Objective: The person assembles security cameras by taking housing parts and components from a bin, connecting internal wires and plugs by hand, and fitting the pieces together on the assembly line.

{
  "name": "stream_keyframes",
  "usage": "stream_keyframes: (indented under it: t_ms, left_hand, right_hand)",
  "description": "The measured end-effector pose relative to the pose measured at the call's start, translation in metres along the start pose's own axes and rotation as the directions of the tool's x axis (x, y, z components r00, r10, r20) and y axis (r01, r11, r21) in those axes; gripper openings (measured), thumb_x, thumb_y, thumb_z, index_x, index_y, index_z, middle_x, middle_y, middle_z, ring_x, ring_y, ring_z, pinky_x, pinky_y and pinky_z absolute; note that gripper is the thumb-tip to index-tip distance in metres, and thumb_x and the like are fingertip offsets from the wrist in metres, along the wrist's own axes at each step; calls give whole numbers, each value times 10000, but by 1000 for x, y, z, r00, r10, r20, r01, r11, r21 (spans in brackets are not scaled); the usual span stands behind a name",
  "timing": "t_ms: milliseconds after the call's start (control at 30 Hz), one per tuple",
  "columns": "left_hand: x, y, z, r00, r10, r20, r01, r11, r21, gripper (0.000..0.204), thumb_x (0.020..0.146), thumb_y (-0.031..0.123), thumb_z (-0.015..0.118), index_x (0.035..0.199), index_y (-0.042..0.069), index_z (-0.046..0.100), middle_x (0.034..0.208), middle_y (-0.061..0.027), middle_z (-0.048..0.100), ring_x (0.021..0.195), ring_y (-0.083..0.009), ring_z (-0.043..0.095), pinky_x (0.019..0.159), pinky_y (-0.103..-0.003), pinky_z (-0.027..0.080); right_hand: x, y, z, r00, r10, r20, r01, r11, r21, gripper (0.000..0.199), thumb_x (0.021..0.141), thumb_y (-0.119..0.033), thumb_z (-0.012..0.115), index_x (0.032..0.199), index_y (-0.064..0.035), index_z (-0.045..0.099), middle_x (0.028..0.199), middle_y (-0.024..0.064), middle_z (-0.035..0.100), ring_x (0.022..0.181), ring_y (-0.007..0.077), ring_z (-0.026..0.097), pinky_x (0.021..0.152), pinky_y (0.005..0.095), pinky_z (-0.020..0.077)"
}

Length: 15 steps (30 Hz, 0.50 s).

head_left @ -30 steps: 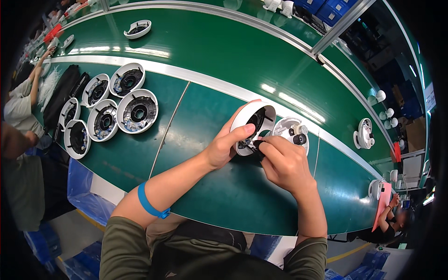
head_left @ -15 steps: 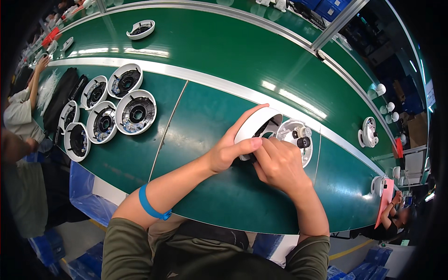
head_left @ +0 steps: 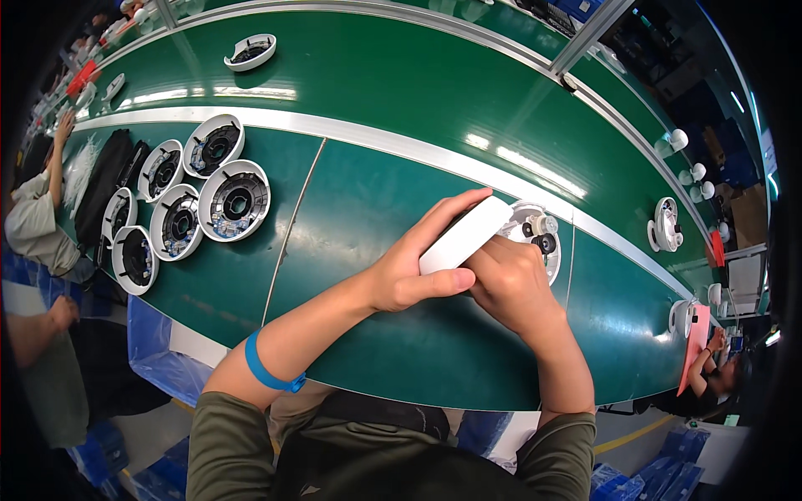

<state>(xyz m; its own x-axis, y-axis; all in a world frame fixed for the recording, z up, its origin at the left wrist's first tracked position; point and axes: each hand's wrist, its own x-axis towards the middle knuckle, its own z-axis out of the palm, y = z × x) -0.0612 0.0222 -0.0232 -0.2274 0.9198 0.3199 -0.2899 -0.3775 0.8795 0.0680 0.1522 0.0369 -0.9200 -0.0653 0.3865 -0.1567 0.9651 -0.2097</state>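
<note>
A white round plastic housing (head_left: 466, 237) is tilted up on its side in my left hand (head_left: 403, 269), fingers along its far side and thumb at the near lower edge. My right hand (head_left: 520, 282) is closed against the housing's right side. Its fingertips are hidden behind the rim, so what they pinch does not show. Just beyond my right hand, a white round base (head_left: 554, 265) with a cream cylindrical part (head_left: 546, 224) and a black round part (head_left: 545, 243) lies on the green table (head_left: 376, 359), partly covered by that hand.
Several white housings (head_left: 235, 200) with black insides stand grouped at the left, beside a black bag (head_left: 104, 175). A green conveyor (head_left: 376, 75) behind a metal rail carries another housing (head_left: 251, 53) and a white assembly (head_left: 667, 225). Co-workers sit at both sides.
The housing has turned in my left hand, so its black inside no longer shows and its white outer wall faces me. My right hand stays at its right side.
</note>
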Motion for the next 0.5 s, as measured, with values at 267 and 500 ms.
stream_keyframes:
  t_ms: [267, 500]
  left_hand:
    - [9, -10, 12, 994, 21, -107, -57, 935, -349, 810, 975, 275, 625, 1629, 69, 193, 1536, -150, 423, 1430, -255, 419, 1187, -388, 317]
    - [16, -11, 10, 976, -139, -167, 7, 788, -616, 807, 1050, 453, 551, 1656, 144, 117, 1550, -95, 420, 1408, -231, 448, 1162, -418, 373]
  right_hand:
    - [-5, -2, -12, 962, 272, -27, -263, 947, 184, 153, 783, -12, 759, 907, -7, 670, 789, 146, 654, 695, 342, 673, 591, 429, 520]
    - [-11, 6, -11, 969, 213, -126, -192, 968, 160, 199, 771, 96, 679, 961, 36, 677, 851, 158, 673, 738, 330, 686, 645, 368, 548]
